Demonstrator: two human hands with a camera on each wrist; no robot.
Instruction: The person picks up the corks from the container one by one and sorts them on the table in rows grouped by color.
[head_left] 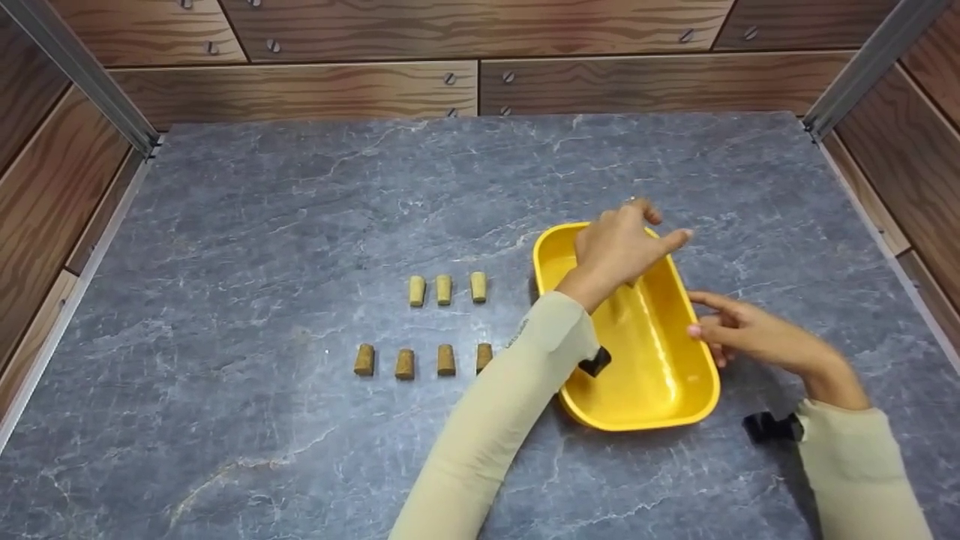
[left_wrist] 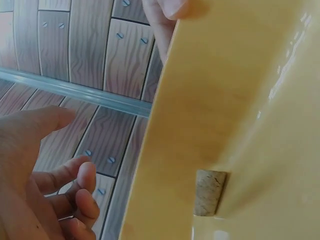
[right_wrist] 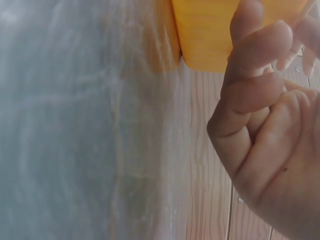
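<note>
A yellow tub (head_left: 645, 352) with rounded corners stands on the table. My left hand (head_left: 616, 244) is over its far end, fingers loosely bent with nothing between them. In the left wrist view a single tapered cork (left_wrist: 210, 193) lies inside the tub, largely hidden by the left hand in the head view. My right hand (head_left: 757, 335) pinches the tub's right rim, thumb over the edge and fingers against the outside wall. Left of the tub are a row of three pale corks (head_left: 444, 289) and a nearer row of several darker corks (head_left: 405, 364).
The grey marbled tabletop (head_left: 247, 225) is bounded by wood-patterned panels (head_left: 360, 94) at the back and sides. A black wrist device (head_left: 596, 362) pokes from the left sleeve, another (head_left: 772, 427) from the right. The left forearm (head_left: 495, 427) passes close beside the darker row's right end.
</note>
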